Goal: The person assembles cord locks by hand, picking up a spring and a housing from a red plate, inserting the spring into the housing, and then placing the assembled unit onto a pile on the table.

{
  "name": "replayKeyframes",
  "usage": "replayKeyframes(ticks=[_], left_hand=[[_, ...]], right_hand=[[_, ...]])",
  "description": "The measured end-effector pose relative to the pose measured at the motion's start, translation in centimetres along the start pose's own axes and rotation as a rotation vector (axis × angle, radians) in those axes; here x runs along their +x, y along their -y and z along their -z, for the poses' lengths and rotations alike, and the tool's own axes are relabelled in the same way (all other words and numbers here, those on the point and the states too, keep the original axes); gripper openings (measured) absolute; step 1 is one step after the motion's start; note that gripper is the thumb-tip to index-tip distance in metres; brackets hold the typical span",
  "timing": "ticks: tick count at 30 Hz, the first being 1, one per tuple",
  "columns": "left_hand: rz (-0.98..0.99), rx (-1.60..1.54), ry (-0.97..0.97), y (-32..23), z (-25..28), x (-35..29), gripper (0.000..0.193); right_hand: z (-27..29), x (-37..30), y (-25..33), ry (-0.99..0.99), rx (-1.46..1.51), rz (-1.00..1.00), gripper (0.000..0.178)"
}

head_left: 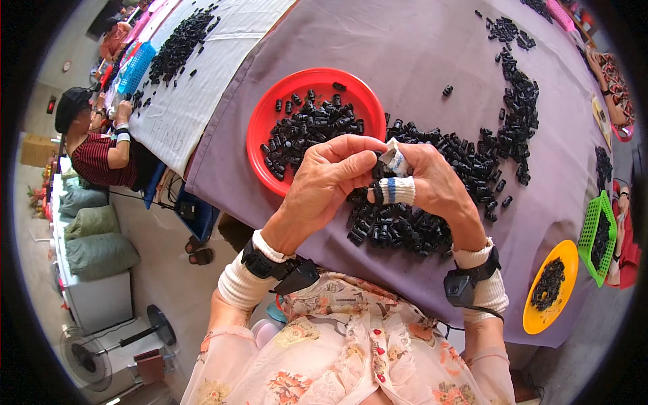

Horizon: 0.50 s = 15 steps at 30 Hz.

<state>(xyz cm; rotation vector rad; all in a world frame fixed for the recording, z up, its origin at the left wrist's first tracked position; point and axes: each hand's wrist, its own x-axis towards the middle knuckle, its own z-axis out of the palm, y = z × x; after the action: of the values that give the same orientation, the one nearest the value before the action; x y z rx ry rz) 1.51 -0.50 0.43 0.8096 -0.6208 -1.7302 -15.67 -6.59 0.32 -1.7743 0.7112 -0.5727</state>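
My left hand (314, 182) and my right hand (432, 179) meet over the near part of the table. The left thumb and index finger are pinched together against the right fingertips. White cloth finger covers (397, 191), one with blue stripes, wrap the right thumb and a finger. Something small and dark shows between the hands, but the fingers mostly hide it. Beneath and beside them spreads a heap of small black cylindrical pieces (405, 233). Just left of the hands sits a round red tray (258, 135) holding many similar pieces.
A mauve cloth (405, 61) covers the table. More black pieces (520, 108) trail toward the far right. At right stand a yellow plate (567, 260) with dark bits and a green basket (592, 226). Co-workers sit at left, including a person in a striped top (101, 158), and at far right.
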Motion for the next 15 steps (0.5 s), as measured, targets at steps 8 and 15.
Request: replayKeyframes(ticks=[8, 15], left_hand=[[0.004, 0.024, 0.006, -0.07, -0.05, -0.09, 0.018], [0.033, 0.044, -0.01, -0.13, -0.45, -0.1, 0.018]], right_hand=[[0.17, -0.04, 0.12, 0.055, 0.012, -0.05, 0.039], [-0.07, -0.13, -0.07, 0.019, 0.009, 0.01, 0.039]])
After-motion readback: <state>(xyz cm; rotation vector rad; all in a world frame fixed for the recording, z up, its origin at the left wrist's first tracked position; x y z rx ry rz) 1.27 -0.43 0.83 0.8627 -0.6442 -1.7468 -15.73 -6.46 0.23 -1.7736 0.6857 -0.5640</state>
